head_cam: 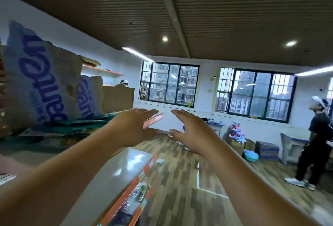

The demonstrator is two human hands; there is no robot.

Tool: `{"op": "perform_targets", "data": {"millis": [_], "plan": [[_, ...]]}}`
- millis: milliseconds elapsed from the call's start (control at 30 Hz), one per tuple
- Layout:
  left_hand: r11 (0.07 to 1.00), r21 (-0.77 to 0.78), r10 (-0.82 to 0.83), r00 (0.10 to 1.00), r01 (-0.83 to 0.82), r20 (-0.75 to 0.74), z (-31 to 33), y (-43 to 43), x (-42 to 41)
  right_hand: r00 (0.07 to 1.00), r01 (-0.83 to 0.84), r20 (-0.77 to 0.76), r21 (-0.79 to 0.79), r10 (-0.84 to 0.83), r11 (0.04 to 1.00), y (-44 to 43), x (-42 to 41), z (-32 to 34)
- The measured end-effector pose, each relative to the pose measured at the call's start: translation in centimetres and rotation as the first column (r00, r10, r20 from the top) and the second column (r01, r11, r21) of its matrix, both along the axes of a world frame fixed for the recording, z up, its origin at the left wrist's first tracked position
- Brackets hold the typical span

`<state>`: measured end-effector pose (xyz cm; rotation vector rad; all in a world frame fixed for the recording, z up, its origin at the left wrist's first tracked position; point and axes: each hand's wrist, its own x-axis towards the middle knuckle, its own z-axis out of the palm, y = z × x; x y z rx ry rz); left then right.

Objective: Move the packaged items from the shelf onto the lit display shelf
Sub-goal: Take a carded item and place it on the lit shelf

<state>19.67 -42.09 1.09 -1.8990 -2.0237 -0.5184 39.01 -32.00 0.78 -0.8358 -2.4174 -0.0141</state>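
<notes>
So we're mid-carry here. Our left hand (133,126) has a thin pink pack (153,120) pinched between the fingers on top and the thumb underneath. It's out in the air just past the end of the shelf top (126,168), tilted with its far end up. Our right hand (191,130) is spread wide with loose fingers, gripping nothing, just beside the pack's far end. It's too blurry there to tell if it's touching.

To do this bit well, we'd bring the right hand onto the free end so the pack is held at both ends. A thin pack like that probably flops or slides out of a one-sided pinch. We'd also level it before setting it down.

Honestly, we can't pick out the lit display shelf for sure. The bright wall shelf (108,71) with the orange edge, far back on the left, is our best guess, so look first and then move.

Containers: three cardboard boxes sit on the shelf top to our left.
- a big box with blue lettering (36,81)
- a smaller printed box (90,96) behind it
- a plain brown box (118,98) behind that

The tops look torn open, but from this angle we can't see what's inside. Flat teal packs (72,123) lie piled in front of them.

Over by the far wall there are floor boxes (236,144) with colourful stuff heaped on top, and a blue basin (251,156) beside them whose contents we can't make out. Another person (317,135) stands well off to the right.
</notes>
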Motion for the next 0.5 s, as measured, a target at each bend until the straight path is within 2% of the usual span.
{"op": "perform_targets", "data": {"millis": [167, 267, 400, 500], "plan": [[1.0, 0.028, -0.009, 0.998, 0.007, 0.067, -1.1, 6.7, -4.5, 0.999, 0.034, -0.015, -0.011, -0.034, 0.999, 5.3, -4.2, 0.3], [0.999, -0.017, -0.039, 0.998, 0.04, 0.056, -2.6, 10.7, -6.1, 0.999, 0.032, -0.003, -0.033, -0.032, 0.999, 8.0, -5.7, -0.1], [0.999, -0.006, -0.045, 0.989, 0.046, 0.138, -3.9, 15.3, -6.8, 1.0, 0.027, -0.005, -0.024, -0.027, 0.999, 12.2, -6.5, -0.6], [0.999, 0.016, -0.035, 0.994, 0.033, 0.101, -4.4, 18.7, -6.5, 1.0, 0.01, -0.002, -0.015, -0.01, 1.0, 16.2, -6.8, -1.4]]}}
